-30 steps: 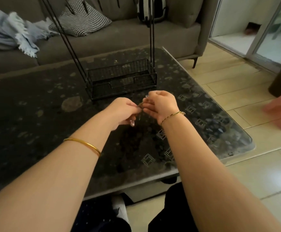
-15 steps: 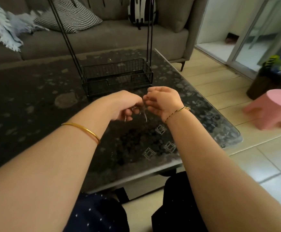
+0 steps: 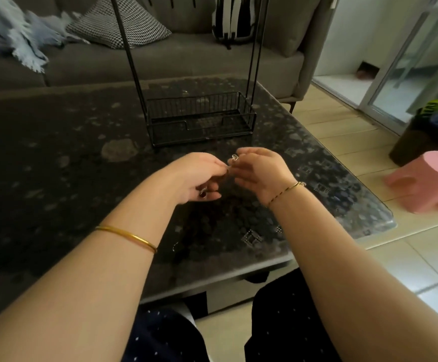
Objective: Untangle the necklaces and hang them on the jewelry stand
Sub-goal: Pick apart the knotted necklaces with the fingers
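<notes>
My left hand [image 3: 195, 177] and my right hand [image 3: 261, 172] meet fingertip to fingertip above the dark table [image 3: 56, 165]. Between them they pinch a thin silver necklace [image 3: 235, 158]; a small loop of it shows at my right fingertips. A dark red pendant [image 3: 202, 194] hangs under my left fingers. The chain itself is too fine and blurred to trace. The black wire jewelry stand [image 3: 199, 118] is just beyond my hands, its basket base on the table and its two uprights running out of the top of the view.
A grey sofa [image 3: 160, 58] with a checked cushion and a pale blue throw lies behind the table. A pink stool [image 3: 426, 178] and a dark bin stand on the tiled floor to the right. The table's right corner [image 3: 385, 218] is near my right wrist.
My hands have moved slightly apart and the view has shifted left. A loop of chain now shows at my right fingertips and the pendant under my left hand.
</notes>
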{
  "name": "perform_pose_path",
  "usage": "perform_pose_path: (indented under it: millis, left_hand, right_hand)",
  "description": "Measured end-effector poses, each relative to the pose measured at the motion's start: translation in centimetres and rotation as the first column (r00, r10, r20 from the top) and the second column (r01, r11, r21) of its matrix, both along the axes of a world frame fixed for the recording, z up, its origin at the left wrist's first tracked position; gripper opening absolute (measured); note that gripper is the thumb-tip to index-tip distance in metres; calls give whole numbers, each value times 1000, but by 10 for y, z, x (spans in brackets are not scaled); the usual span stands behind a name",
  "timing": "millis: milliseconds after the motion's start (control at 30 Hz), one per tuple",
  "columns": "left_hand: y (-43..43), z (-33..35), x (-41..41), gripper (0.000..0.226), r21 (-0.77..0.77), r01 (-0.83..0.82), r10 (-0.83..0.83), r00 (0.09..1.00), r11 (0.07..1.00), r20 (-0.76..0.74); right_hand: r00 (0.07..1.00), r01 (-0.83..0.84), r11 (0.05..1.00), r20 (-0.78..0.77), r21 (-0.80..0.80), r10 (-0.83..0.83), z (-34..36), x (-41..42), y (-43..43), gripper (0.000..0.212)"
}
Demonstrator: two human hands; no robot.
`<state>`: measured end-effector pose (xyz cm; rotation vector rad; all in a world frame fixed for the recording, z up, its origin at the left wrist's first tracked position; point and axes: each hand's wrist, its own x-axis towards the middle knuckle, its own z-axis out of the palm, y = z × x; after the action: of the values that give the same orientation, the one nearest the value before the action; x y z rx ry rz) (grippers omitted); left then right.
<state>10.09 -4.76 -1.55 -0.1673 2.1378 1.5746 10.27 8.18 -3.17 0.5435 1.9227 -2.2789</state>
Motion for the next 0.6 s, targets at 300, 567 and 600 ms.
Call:
perform_pose_path:
  millis: [300,567,600]
  left_hand:
    - [-4,-2,-26,11,-102,-32,17,990,994,-142]
    - [-21,-7,-24,14,-248,-21,-16,989,969,-147]
    - [-20,-8,-25,15,-270,-26,-21,985,963,-171]
  right_hand:
    - [979,-202,973,-9,111,204,-14,-11,-2,25]
    - [957,-161,880,-148,447,250,-12,-14,9,20]
    - [955,-128,869,-176,477,237,-11,-15,9,21]
